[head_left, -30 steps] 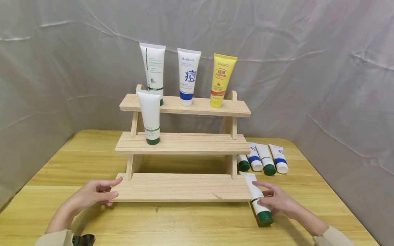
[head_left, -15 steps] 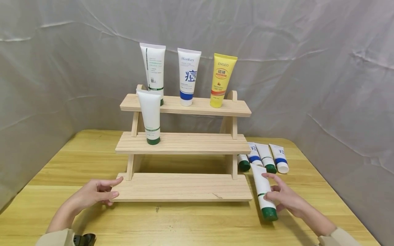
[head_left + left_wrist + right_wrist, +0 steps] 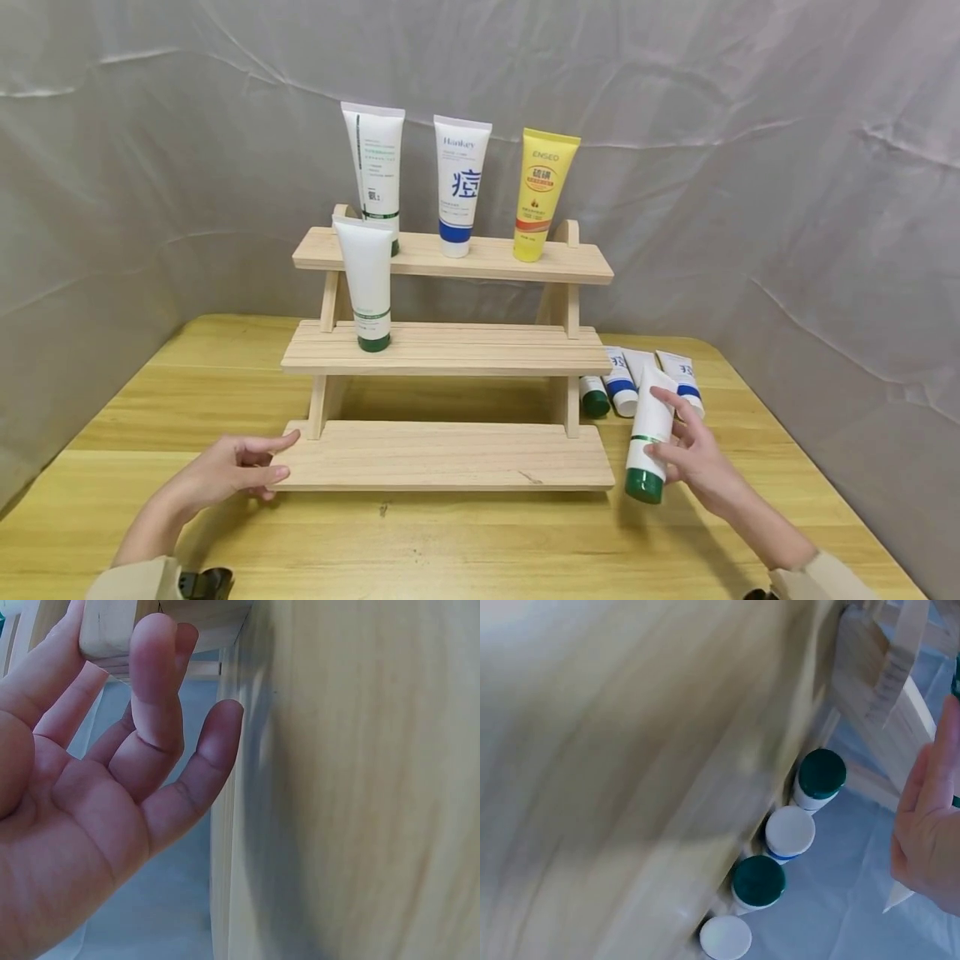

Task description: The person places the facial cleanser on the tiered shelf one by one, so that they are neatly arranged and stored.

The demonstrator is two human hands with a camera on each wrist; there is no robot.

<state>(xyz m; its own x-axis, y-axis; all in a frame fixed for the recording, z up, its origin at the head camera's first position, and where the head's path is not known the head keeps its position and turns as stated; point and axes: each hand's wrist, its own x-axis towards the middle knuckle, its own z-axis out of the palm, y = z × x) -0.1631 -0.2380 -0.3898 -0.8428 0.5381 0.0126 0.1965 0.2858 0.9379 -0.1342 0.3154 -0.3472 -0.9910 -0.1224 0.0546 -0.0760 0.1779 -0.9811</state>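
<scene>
My right hand point(image 3: 701, 458) holds a white squeeze tube point(image 3: 651, 429) with a green cap between thumb and fingers, tilted, cap end low, to the right of the wooden three-tier display shelf point(image 3: 442, 457). In the right wrist view, that hand point(image 3: 937, 840) is at the right edge and most of the tube is out of frame. My left hand point(image 3: 225, 468) grips the left end of the bottom tier. The left wrist view has its fingers around the board's end point(image 3: 109, 634), the lower ones loosely bent beside it.
On the top tier stand a white-and-green tube point(image 3: 377, 162), a blue-banded tube point(image 3: 459, 179) and a yellow tube point(image 3: 542, 187). Another green-capped tube point(image 3: 366, 279) stands on the middle tier. Several tubes lie at the right, including a blue-banded one point(image 3: 620, 387). Grey cloth point(image 3: 750, 208) hangs behind.
My right hand has lifted the green-capped tube from beside the bottom tier's right end, moving it right and upward, partly over the lying tubes in view. The left hand stays put.
</scene>
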